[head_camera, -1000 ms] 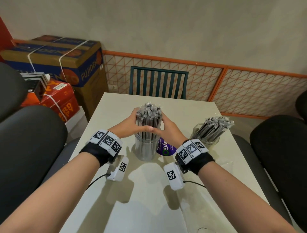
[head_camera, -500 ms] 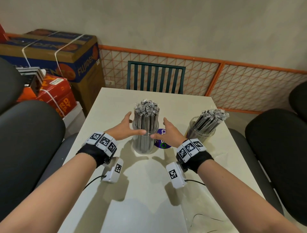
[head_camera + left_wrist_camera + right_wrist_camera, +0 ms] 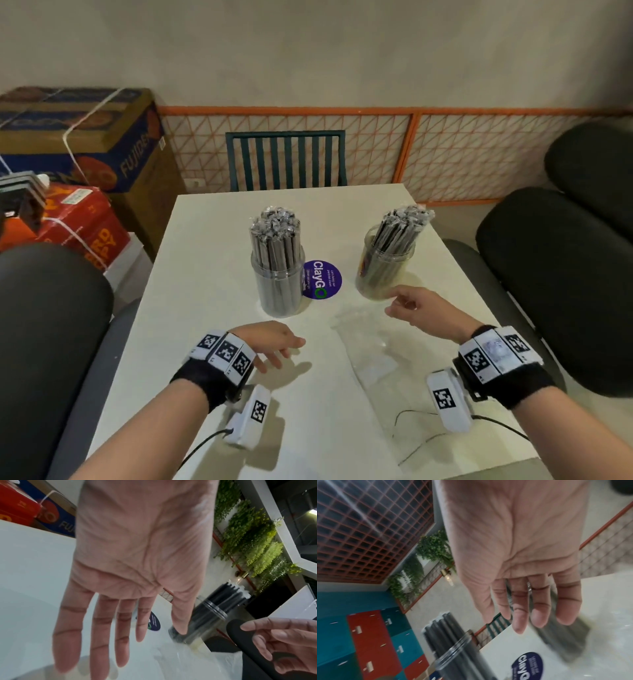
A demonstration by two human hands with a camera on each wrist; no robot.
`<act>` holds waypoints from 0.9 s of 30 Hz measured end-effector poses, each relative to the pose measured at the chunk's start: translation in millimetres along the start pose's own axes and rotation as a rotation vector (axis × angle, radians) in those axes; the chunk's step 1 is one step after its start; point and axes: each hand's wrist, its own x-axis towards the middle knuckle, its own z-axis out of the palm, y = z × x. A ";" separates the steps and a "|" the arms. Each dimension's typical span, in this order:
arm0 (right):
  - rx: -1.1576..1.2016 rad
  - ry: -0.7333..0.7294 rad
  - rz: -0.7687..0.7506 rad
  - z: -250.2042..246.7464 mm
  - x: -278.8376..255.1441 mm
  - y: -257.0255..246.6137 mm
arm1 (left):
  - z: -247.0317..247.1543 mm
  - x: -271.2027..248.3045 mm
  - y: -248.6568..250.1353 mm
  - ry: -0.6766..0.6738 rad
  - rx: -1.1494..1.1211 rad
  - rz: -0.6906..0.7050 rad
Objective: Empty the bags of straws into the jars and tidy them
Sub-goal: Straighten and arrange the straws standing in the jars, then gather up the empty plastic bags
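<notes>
- The left hand (image 3: 270, 341) hangs over the table (image 3: 212, 246) with nothing in it. The left wrist view shows what the head view hides: its palm (image 3: 140, 547) is flat and the fingers (image 3: 102, 631) are straight and spread.
- Beyond those fingertips stands the left jar (image 3: 278, 281), clear plastic, upright, packed with dark wrapped straws (image 3: 275, 236) that stand upright above its rim.
- Just right of that jar a round purple sticker (image 3: 322, 279) lies on the table; the right wrist view shows it from close by (image 3: 529, 665).
- An empty clear bag (image 3: 370, 342) lies flat between the two hands, faint from the head and plainer in the left wrist view (image 3: 197, 655).
- The right hand (image 3: 419, 310) holds nothing, its fingers loosely bent; its wrist view shows them slack (image 3: 537, 608).
- Just beyond the right fingertips stands the right jar (image 3: 383, 270), whose straws (image 3: 400, 228) lean to the right.
- A second ago both hands were cupped around the left jar's straws; half a second ago they had parted to either side of it; now both are well back toward the near edge, the right one moved over by the right jar.
</notes>
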 end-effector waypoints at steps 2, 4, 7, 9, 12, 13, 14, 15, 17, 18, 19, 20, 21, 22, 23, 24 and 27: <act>-0.006 0.032 0.048 -10.8 -8.4 24.3 | 18.1 6.2 7.1 -0.003 -0.011 0.004; -0.037 0.030 0.088 -20.3 -11.7 49.3 | 35.1 12.3 13.0 0.004 -0.033 0.000; -0.131 0.056 0.160 -28.4 -12.8 88.0 | 62.8 22.4 22.7 0.053 -0.111 -0.037; -0.206 0.134 0.251 -29.1 -11.1 110.3 | 81.0 29.3 28.9 0.108 -0.176 -0.069; -0.272 0.145 0.446 -26.2 -17.0 142.7 | 117.5 39.3 43.0 0.164 -0.230 -0.097; -0.265 0.108 0.501 -24.2 -19.7 149.7 | 129.5 40.5 47.4 0.177 -0.285 -0.102; -0.240 0.063 0.531 -21.3 -21.5 157.1 | 140.7 43.0 51.1 0.170 -0.369 -0.110; -0.198 0.015 0.545 -17.9 -23.0 161.7 | 150.2 42.9 55.7 0.157 -0.462 -0.112; -0.088 -0.047 0.532 -11.3 -25.2 167.5 | 163.4 43.8 62.7 0.146 -0.600 -0.104; -0.038 -0.059 0.524 -9.0 -25.5 169.0 | 166.5 44.4 64.4 0.142 -0.658 -0.096; 0.006 -0.060 0.534 -7.4 -25.7 168.4 | 167.7 42.8 65.5 0.113 -0.741 -0.083; 0.057 -0.058 0.538 -5.9 -25.6 169.9 | 167.6 43.7 64.7 0.052 -0.857 -0.061; 0.104 -0.061 0.537 -6.4 -26.5 170.2 | 166.4 40.3 63.9 -0.014 -0.941 -0.027; 0.166 -0.059 0.515 -7.3 -26.4 171.6 | 163.5 36.5 62.9 -0.043 -0.998 0.009; 0.245 -0.062 0.480 -9.9 -26.6 172.4 | 159.5 30.3 61.8 -0.045 -1.024 0.045; 0.335 -0.067 0.457 -13.6 -28.4 170.3 | 154.6 27.6 58.7 -0.029 -1.045 0.096; 0.498 -0.110 0.378 -28.8 -36.6 162.9 | 139.8 11.4 56.7 -0.023 -1.107 0.247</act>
